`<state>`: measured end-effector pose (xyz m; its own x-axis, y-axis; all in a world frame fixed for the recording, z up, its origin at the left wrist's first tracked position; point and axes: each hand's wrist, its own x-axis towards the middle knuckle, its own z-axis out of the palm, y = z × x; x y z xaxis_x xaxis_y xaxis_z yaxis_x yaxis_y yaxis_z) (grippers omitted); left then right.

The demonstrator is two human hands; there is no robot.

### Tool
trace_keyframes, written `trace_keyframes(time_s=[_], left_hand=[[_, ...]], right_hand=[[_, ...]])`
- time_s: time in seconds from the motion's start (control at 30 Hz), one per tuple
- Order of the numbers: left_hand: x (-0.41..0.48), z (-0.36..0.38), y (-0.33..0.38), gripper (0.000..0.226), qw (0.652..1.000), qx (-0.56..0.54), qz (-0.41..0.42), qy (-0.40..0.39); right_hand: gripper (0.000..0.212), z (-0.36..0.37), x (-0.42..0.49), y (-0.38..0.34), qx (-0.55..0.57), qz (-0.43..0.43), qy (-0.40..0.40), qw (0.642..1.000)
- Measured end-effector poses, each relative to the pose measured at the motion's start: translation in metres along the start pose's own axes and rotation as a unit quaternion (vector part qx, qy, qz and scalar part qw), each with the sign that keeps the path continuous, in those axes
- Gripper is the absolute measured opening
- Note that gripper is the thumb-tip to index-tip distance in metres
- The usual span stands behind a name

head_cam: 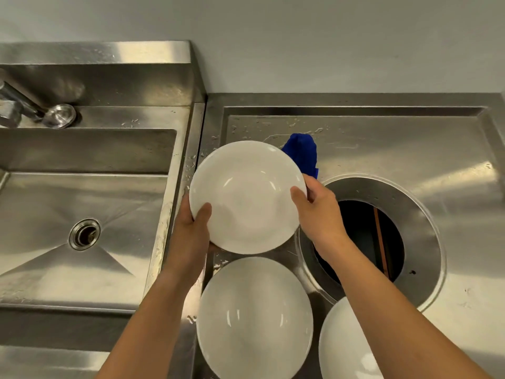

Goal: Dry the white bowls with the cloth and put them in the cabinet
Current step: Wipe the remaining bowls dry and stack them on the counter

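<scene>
I hold a bowl [247, 196] over the desk [410, 149], just right of the sink [82, 192]. My left grip [191, 231] curls round its near-left rim, thumb inside; my right grip [319, 212] pinches its right rim. The cloth [302, 151] pokes up behind the far-right rim; whether I hold it, I cannot tell. A second bowl [254, 318] and third bowl [347, 346] sit nearer me.
</scene>
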<state>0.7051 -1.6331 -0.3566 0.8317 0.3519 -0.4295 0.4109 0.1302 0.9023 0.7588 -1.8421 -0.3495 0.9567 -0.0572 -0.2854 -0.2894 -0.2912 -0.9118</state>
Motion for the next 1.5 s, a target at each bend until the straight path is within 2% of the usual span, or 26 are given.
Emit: trace_keyframes(time_s=[0.1, 0.2, 0.43, 0.7, 0.97, 1.37, 1.5], left_hand=[[-0.028, -0.01, 0.023, 0.043, 0.999, 0.03, 0.034, -0.003], [-0.054, -0.02, 0.025, 0.037, 0.997, 0.056, 0.049, -0.006], [-0.104, -0.044, -0.026, 0.029, 0.987, 0.143, 0.069, -0.022], [-0.124, -0.059, -0.077, 0.035, 0.963, 0.26, 0.067, -0.022], [-0.134, -0.061, -0.097, 0.04, 0.927, 0.366, 0.075, 0.019], [-0.132, -0.061, -0.111, 0.039, 0.926, 0.368, 0.08, 0.025], [-0.126, -0.062, -0.116, 0.037, 0.937, 0.345, 0.051, 0.018]], right_hand=[[0.03, -0.008, -0.037, -0.018, 0.02, -0.018, 0.006, 1.0], [0.029, -0.014, -0.071, -0.02, -0.007, -0.027, 0.02, 0.999], [0.028, -0.018, -0.141, 0.023, -0.091, 0.001, 0.064, 0.994], [0.02, -0.015, -0.174, 0.062, -0.209, 0.004, 0.06, 0.976], [0.014, -0.007, -0.176, 0.08, -0.282, 0.003, 0.057, 0.958], [0.029, -0.003, -0.177, 0.086, -0.304, 0.011, 0.054, 0.951], [0.028, 0.001, -0.173, 0.087, -0.331, 0.065, 0.024, 0.941]])
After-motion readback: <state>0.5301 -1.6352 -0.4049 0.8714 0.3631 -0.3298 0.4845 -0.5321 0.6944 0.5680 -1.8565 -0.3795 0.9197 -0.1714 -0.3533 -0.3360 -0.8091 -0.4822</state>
